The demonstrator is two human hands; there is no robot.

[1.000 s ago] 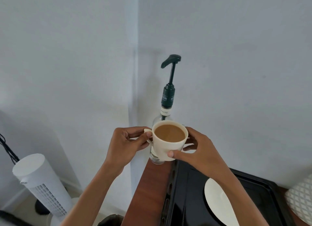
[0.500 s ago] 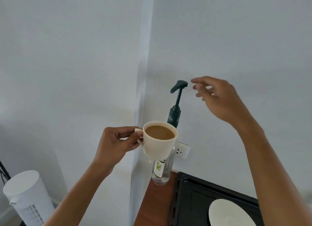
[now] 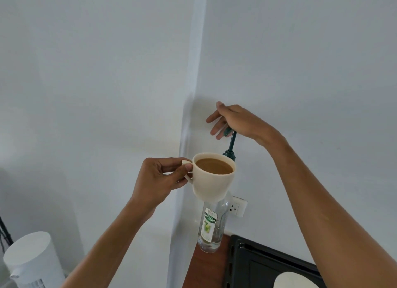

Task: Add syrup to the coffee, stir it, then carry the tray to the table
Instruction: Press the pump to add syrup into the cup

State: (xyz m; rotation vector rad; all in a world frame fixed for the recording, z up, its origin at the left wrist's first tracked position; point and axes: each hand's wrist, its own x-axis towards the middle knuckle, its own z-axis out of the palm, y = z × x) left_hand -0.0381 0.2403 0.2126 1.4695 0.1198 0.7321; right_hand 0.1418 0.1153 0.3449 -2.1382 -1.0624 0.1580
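Cream-coloured and full of milky coffee, the cup [image 3: 212, 178] hung in the air at the centre of the view, its handle pinched between thumb and fingers of the left hand [image 3: 160, 180]. Directly behind it, toward 12 o'clock, stood the syrup bottle [image 3: 211, 227]; the cup hid its neck, so only the clear lower body with a label and the dark green pump stem [image 3: 231, 142] showed. The right hand [image 3: 238, 121] lay over the pump head with fingers loosely spread, covering the head almost wholly; whether the spout reached over the cup could not be told. At 5 o'clock, a black tray [image 3: 255, 264] and a white saucer [image 3: 295, 281] were cut off by the frame edge.
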